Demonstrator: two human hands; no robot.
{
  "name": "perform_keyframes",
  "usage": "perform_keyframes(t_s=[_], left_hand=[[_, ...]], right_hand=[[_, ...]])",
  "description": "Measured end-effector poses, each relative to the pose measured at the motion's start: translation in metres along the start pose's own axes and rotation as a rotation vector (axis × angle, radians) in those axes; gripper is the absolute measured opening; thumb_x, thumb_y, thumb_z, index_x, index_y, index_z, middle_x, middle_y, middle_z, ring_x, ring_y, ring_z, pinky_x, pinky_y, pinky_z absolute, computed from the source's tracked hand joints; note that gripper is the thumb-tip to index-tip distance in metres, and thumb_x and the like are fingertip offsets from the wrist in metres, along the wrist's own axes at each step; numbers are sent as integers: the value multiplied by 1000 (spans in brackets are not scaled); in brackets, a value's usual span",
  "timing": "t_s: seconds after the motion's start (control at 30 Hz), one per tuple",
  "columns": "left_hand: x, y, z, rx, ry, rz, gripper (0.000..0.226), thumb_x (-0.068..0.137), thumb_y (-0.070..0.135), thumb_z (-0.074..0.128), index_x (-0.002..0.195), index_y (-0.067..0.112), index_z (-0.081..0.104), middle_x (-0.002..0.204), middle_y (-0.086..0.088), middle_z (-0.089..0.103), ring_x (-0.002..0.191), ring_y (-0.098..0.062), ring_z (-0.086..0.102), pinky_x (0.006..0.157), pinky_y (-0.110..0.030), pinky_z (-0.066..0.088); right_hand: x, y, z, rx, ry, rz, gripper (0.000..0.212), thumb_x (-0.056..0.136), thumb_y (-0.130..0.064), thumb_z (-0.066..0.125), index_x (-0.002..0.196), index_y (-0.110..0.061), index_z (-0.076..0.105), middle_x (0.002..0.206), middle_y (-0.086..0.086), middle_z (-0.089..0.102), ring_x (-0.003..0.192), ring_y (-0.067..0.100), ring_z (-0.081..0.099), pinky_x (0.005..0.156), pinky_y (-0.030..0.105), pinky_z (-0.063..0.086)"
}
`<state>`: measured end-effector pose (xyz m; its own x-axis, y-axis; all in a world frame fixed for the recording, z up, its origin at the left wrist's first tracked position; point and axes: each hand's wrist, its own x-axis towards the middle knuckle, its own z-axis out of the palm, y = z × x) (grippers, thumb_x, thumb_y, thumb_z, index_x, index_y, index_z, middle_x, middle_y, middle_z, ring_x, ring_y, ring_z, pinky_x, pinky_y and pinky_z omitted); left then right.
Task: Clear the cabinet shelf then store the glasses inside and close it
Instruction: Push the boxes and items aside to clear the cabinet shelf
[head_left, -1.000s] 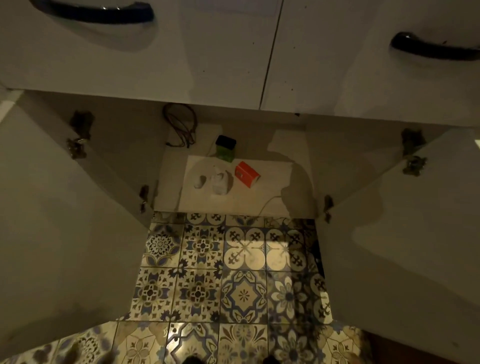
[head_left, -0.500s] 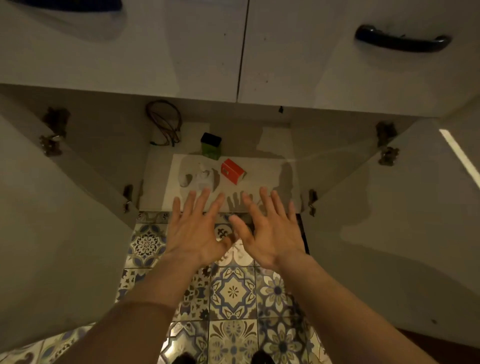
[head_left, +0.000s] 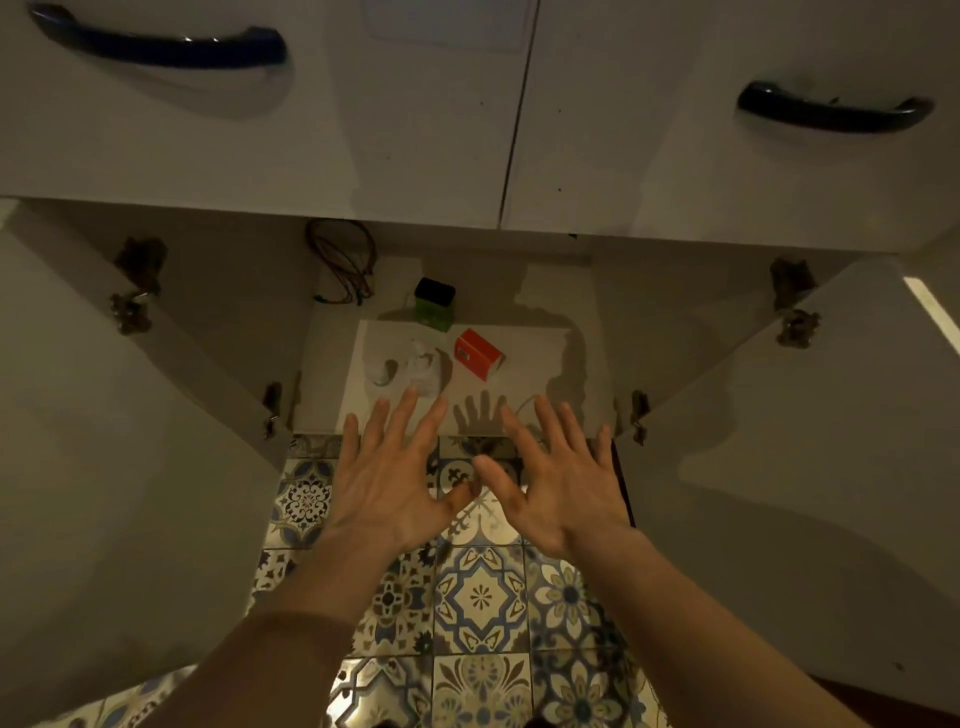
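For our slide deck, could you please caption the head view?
Both doors open, empty left hand and right hand spread toward a cabinet shelf holding a red box.

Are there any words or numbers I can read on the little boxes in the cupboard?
None can be read.
Red box: a small pale label on its side, too blurred to read.
Green box with a black top: no lettering can be made out.
White items on the shelf: no print visible.
Drawer fronts above: plain, only dark handles.
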<state>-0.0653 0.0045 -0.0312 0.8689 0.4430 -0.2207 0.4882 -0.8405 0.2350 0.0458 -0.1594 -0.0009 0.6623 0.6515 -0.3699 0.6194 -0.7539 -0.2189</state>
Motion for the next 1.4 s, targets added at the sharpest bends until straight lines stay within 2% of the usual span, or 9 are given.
perform_keyframes(t_s=[0.47,0.63,0.77,0.93,1.0,1.1,1.2,1.3,1.4], left_hand=[[60,-94,95,-41,-1,-92,102,70,95,22,155,44,-5,168,3,-1,153,-24,-3,122,-52,0],[117,-137,177,-7,-42,-127,98,74,93,24,155,45,-5,168,3,1,152,-26,5,122,-51,4],[182,-185,221,17,-103,-179,99,73,93,27,151,50,-18,167,8,-12,152,-21,-7,122,-46,-4],[258,-229,258,-6,9,-140,103,76,88,43,153,48,-13,168,6,0,152,-24,8,121,-43,12],[291,-244,267,-62,33,-124,107,78,76,60,155,45,-8,167,3,4,149,-27,19,116,-43,26],[331,-261,272,-148,70,-58,107,78,56,75,156,45,2,161,2,20,135,-29,42,95,-40,46],[351,-269,276,-79,89,31,82,81,55,72,148,45,27,137,3,51,113,-25,57,81,-33,47],[357,-268,272,-47,112,73,54,84,50,71,132,41,46,111,4,60,92,-19,59,76,-34,49],[361,-277,264,-30,138,92,49,83,47,74,126,35,53,106,4,64,90,-17,61,79,-38,53]], right_hand=[[108,-18,94,0,-75,-53,86,84,-85,-1,158,-41,3,170,6,5,155,29,-3,122,60,2],[195,12,166,86,-118,-80,90,83,-89,11,156,-38,19,164,5,28,148,32,26,117,54,28],[275,40,205,181,-156,-127,90,82,-89,23,157,-38,19,168,-4,15,152,23,17,120,47,25],[372,47,235,325,16,-173,89,83,-68,57,155,-25,29,155,2,40,139,23,42,106,32,35],[405,43,246,345,3,-198,102,75,-69,61,157,-22,23,159,5,34,143,25,37,115,39,33],[443,41,257,331,60,-272,109,67,-64,73,155,-18,28,152,7,44,134,27,48,108,47,45],[462,41,264,294,62,-343,98,66,-59,78,146,-16,42,136,1,56,121,26,58,96,42,53],[470,42,275,257,112,-403,82,72,-48,85,138,-17,49,122,1,61,107,25,62,89,41,53],[475,44,275,319,99,-426,73,67,-45,90,126,-34,49,106,-19,57,99,3,63,79,17,51]])
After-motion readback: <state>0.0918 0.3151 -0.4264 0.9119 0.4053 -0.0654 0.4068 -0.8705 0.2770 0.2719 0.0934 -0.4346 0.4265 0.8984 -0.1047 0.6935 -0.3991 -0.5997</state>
